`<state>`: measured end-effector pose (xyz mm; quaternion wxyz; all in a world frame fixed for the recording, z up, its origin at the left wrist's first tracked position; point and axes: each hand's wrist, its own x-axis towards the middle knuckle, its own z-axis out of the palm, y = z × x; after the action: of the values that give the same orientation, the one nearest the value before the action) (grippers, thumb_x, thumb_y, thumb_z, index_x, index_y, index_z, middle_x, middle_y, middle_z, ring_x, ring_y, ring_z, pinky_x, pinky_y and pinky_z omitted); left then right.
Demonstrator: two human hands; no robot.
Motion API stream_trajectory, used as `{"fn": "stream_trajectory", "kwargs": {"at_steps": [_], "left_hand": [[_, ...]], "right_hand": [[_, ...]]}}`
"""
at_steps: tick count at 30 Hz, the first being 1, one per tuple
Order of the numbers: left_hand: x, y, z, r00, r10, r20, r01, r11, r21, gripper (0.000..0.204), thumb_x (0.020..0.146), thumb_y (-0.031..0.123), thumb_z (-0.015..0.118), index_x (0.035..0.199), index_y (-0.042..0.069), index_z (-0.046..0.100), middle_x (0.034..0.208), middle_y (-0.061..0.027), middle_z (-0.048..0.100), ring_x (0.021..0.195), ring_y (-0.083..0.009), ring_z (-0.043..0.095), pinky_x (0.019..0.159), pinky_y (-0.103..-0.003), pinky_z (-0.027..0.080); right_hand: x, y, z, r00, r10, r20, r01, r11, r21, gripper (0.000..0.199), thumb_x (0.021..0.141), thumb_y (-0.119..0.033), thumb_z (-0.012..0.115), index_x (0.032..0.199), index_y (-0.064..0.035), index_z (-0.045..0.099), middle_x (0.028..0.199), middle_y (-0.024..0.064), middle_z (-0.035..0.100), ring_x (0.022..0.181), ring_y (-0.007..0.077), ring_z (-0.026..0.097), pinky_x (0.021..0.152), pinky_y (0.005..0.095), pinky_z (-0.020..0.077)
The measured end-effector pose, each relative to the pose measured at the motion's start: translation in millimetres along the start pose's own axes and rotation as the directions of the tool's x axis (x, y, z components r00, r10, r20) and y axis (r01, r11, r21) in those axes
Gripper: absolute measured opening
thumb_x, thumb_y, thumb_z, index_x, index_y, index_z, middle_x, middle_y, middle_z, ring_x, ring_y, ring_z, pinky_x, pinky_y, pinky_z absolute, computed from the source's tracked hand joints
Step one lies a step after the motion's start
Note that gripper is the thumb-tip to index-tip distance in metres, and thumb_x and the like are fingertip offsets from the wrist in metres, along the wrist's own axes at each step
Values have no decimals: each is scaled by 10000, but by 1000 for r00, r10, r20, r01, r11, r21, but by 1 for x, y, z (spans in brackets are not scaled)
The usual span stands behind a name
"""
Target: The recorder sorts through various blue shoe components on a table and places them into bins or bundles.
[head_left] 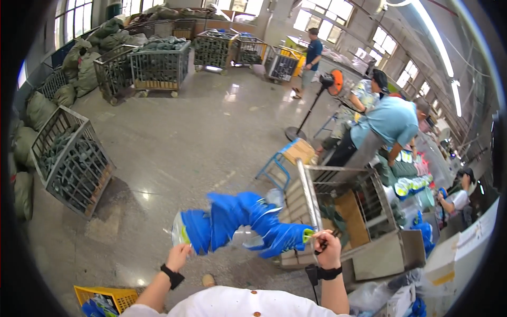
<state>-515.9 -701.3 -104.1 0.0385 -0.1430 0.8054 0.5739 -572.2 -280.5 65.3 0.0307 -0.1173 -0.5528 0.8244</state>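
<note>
A long, arched bundle of blue pieces (227, 216) hangs between my two hands. It looks like many soft pieces packed one into another, lime green showing at both ends; their exact kind I cannot make out. My left hand (179, 257) pinches its left end, where clear plastic also shows. At the right end my right hand (328, 249) is closed on the lime-green edge, with something small and dark among its fingers. A black band circles each of my wrists. Motion smears parts of the bundle.
A metal cage cart (359, 179) stands close at right, beside a cardboard box (465, 253). A yellow crate (113, 297) with blue pieces sits at lower left. Another cart (74, 158) is farther left. Past a blue-legged stool (285, 158) and a fan (331, 82), people work.
</note>
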Motion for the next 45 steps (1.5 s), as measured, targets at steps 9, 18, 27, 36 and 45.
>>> {"fn": "stream_trajectory", "kwargs": {"at_steps": [9,18,27,36,45], "left_hand": [[108,-103,31,981,-185,-53,180,979,-91,249,803,177,463,685,-1,592,652,-80,593,604,-187,580,559,-292,457],[292,28,-54,936,-319,-148,279,930,-239,247,807,231,477,692,41,586,631,-40,587,569,-110,524,444,-249,368],[469,-67,-180,881,-167,-442,143,986,-86,219,838,194,452,660,67,452,630,-10,487,514,-107,487,377,-221,277],[778,24,-231,956,-245,-165,98,790,-606,223,824,94,433,612,48,482,565,3,466,486,-73,419,435,-210,327],[1032,79,-308,970,-235,-62,149,777,-612,188,840,142,446,692,43,509,627,-14,490,548,-90,439,491,-223,349]], "right_hand": [[197,93,110,888,301,346,-268,953,-141,162,821,-94,456,798,18,572,713,102,607,510,97,469,426,197,302],[401,138,218,728,524,443,-310,827,-469,163,850,-222,520,888,-72,572,803,5,593,669,49,502,498,174,333],[534,236,409,522,555,647,-8,762,-647,170,842,-163,448,753,-38,522,634,16,537,543,97,482,509,251,402],[695,234,547,797,429,425,-31,731,-681,166,816,-145,467,737,-22,546,636,23,548,555,99,497,519,251,414],[865,288,666,905,352,241,-47,643,-764,178,803,-152,457,733,-15,547,650,74,578,567,158,539,533,291,418]]}}
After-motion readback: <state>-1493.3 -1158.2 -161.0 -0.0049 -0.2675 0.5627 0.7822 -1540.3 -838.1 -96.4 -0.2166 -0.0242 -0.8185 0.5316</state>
